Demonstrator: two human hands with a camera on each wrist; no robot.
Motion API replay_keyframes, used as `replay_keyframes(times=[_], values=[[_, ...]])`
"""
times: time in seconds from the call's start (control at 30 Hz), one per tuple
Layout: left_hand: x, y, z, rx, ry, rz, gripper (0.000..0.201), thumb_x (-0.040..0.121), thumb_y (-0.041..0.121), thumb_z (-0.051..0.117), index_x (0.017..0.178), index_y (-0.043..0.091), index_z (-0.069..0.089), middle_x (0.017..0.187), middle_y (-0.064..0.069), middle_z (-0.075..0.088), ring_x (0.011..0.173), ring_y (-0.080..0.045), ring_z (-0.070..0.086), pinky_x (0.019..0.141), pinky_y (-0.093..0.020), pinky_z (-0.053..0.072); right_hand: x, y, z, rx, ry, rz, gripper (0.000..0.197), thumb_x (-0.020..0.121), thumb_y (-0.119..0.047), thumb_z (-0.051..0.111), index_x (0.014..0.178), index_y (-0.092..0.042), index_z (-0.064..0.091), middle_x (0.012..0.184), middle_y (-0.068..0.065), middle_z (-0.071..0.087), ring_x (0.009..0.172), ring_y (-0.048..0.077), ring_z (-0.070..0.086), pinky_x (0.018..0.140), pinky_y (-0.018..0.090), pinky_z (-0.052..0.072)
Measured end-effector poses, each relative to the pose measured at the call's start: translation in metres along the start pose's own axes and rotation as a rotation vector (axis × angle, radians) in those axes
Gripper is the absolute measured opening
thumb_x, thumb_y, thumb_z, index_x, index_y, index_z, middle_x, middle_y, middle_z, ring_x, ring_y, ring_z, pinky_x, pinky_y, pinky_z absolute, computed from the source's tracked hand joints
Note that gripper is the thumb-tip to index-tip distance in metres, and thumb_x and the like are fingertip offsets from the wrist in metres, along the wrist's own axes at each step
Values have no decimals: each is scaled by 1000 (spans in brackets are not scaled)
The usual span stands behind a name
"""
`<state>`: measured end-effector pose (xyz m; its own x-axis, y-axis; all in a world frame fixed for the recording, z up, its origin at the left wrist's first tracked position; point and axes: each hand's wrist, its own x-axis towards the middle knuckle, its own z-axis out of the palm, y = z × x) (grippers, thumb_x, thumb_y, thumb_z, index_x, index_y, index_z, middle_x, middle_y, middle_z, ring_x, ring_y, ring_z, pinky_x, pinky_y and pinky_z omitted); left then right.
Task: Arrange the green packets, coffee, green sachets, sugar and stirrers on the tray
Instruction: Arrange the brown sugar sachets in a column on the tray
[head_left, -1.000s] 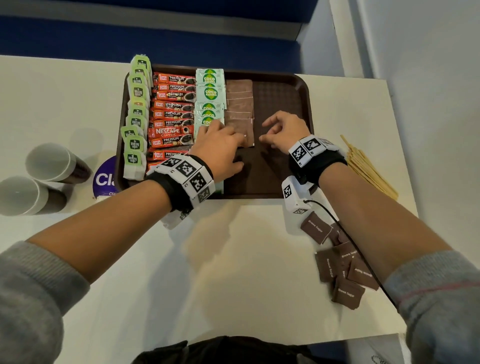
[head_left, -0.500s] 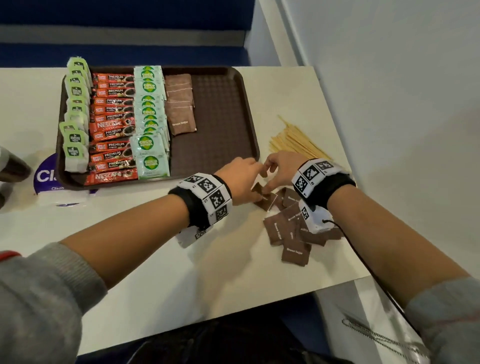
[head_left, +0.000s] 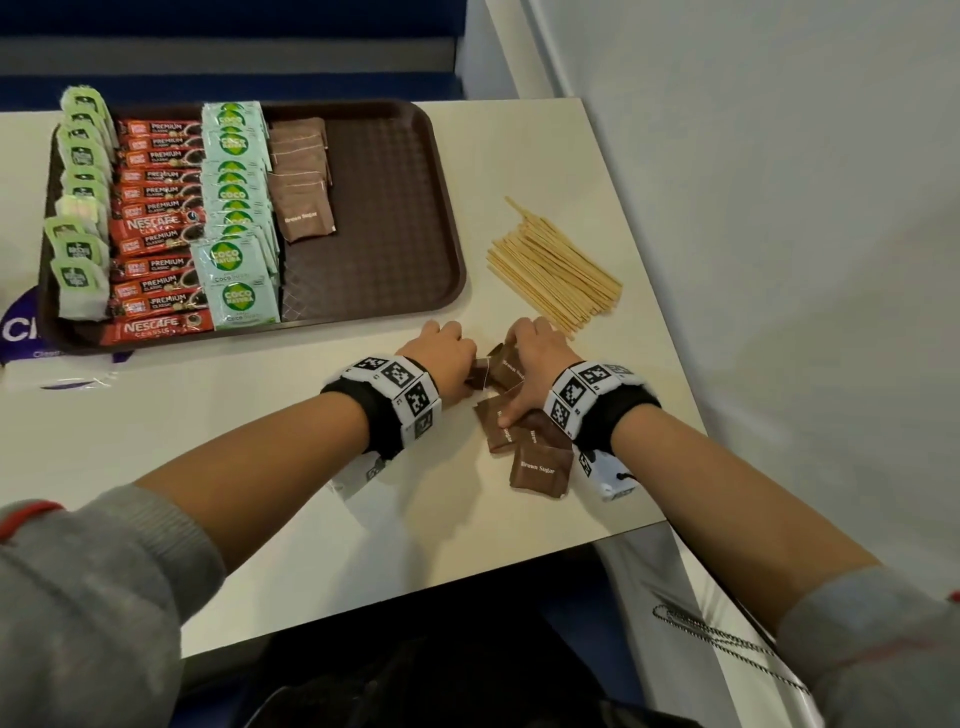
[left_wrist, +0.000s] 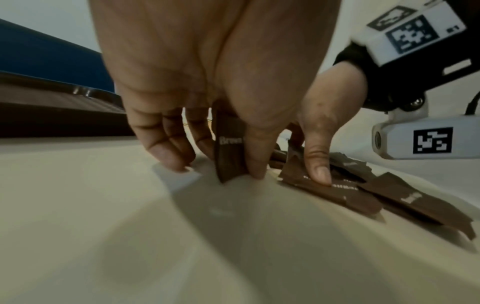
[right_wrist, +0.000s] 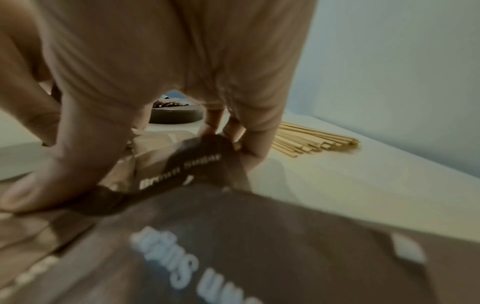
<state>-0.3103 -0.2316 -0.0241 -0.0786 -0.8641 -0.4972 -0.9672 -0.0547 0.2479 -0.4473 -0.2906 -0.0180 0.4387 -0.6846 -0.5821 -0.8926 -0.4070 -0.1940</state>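
Several flat brown paper sugar sachets lie loose on the white bench, right of and nearer than the brown plastic tray. The left hand pinches one sachet on edge; the right hand curls round another, thumb pressing the pile.

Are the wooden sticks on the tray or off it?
Off. The stirrers lie in a pile on the table, right of the tray.
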Motion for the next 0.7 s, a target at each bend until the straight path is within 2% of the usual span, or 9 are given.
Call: replay_keyframes(times=[0.13, 0.23, 0.33, 0.4, 0.5, 0.57, 0.6, 0.7], values=[[-3, -9, 2, -106, 22, -29, 30, 92, 30, 56, 113, 9, 52, 113, -13, 60, 104, -30, 55, 77, -33, 41, 5, -3, -4, -3, -49, -66, 75, 55, -33, 89, 114, -10, 50, 114, 9, 58, 105, 26, 56, 86, 34, 47], [-10, -18, 3, -296, 87, -67, 30, 91, 26, 60, 115, 11, 51, 111, -10, 63, 103, -29, 57, 75, -28, 37, 8, -3, -7, -61, -105, -96, 57, 61, -37, 86, 105, -11, 61, 106, 8, 67, 98, 25, 63, 78, 29, 48], [-18, -27, 1, -497, 168, -127, 34, 90, 21, 60, 121, 15, 48, 107, -1, 64, 100, -21, 59, 78, -26, 41, 10, -2, -8, -62, -124, -117, 52, 65, -38, 83, 103, -9, 63, 105, 8, 67, 96, 25, 62, 75, 27, 44], [-22, -33, 0, -608, 200, -168, 37, 91, 17, 57, 126, 17, 44, 104, -1, 64, 93, -19, 62, 79, -30, 49, 10, -3, -10, -21, -119, -131, 47, 69, -34, 81, 104, -8, 63, 103, 7, 67, 94, 23, 60, 73, 25, 40], [-28, -42, -3, -785, 231, -203, 33, 94, 10, 51, 124, 19, 42, 87, -1, 64, 71, -20, 67, 69, -32, 57, 11, -8, -19, 119, -52, -147, 33, 73, -27, 79, 98, -10, 66, 91, 2, 65, 83, 17, 56, 68, 22, 37], [-30, -48, -4, -921, 259, -222, 27, 94, 5, 46, 118, 17, 45, 83, 0, 62, 71, -23, 70, 66, -34, 59, 13, -16, -29, 227, -10, -169, 25, 72, -26, 80, 90, -13, 67, 85, 0, 65, 81, 18, 58, 62, 24, 39], [-31, -51, -6, -978, 277, -239, 25, 94, 3, 44, 115, 17, 47, 84, -1, 62, 72, -25, 70, 65, -34, 60, 13, -22, -34, 287, -3, -187, 25, 71, -25, 80, 90, -14, 67, 85, 0, 66, 81, 18, 60, 65, 22, 42], [-33, -60, -10, -1164, 330, -282, 24, 92, 1, 40, 102, 19, 51, 97, -10, 61, 69, -27, 68, 59, -36, 60, 13, -43, -49, 472, -9, -230, 32, 70, -22, 81, 99, -12, 70, 92, 2, 72, 87, 18, 67, 81, 28, 50]])
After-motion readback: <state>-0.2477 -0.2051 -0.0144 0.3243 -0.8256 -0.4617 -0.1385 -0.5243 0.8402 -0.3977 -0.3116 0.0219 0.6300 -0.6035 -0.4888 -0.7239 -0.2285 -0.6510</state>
